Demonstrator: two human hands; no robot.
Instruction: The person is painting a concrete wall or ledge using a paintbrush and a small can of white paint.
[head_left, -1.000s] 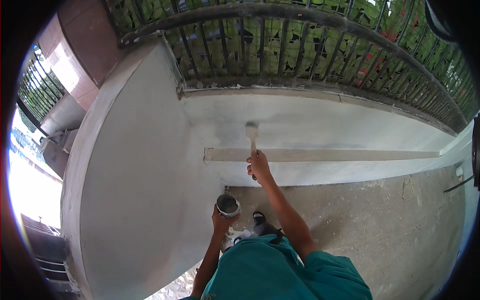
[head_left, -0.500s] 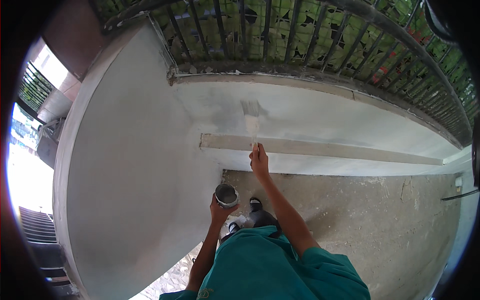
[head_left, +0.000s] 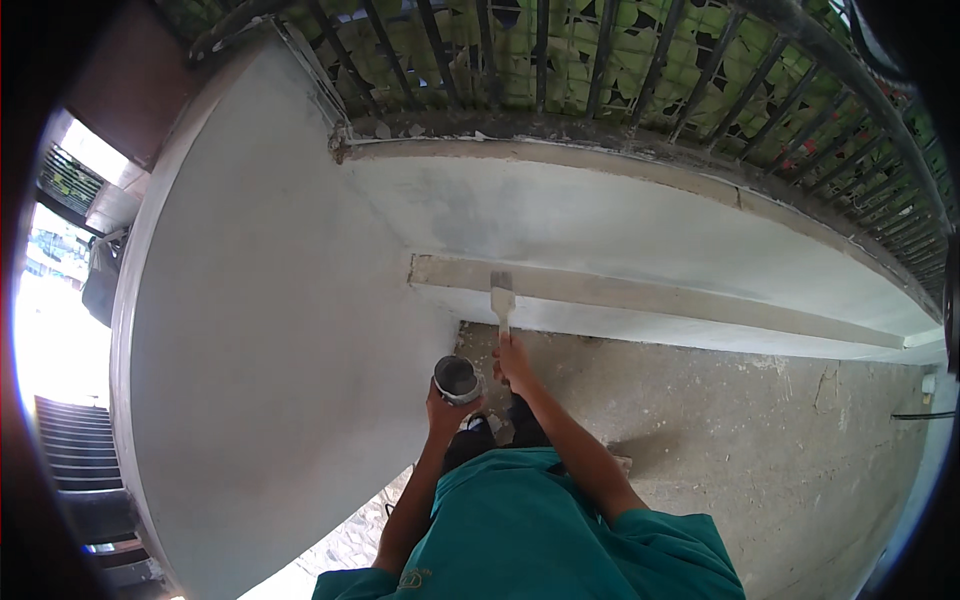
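My right hand (head_left: 512,364) grips the handle of a flat paintbrush (head_left: 502,299), its bristles pointing away from me. In the picture the brush head overlaps the beige ledge (head_left: 620,289); whether the bristles touch it I cannot tell. My left hand (head_left: 450,409) is wrapped round a small round pot (head_left: 456,378) with a pale rim and dark grey inside. The pot is held low and to the left of the brush. Beyond the ledge stands a white wall (head_left: 600,218) with a grey, damp-looking patch at its left part.
A broad white side wall (head_left: 270,300) rises close on my left. Along the far wall's top runs a black metal railing (head_left: 540,60) backed by green netting. Below me lies a speckled concrete floor (head_left: 730,430). A dark cable (head_left: 920,416) sticks out at the right.
My right hand has drawn the brush back toward me, from the wall face down to the ledge. The pot in my left hand has shifted only slightly. The view has moved a little.
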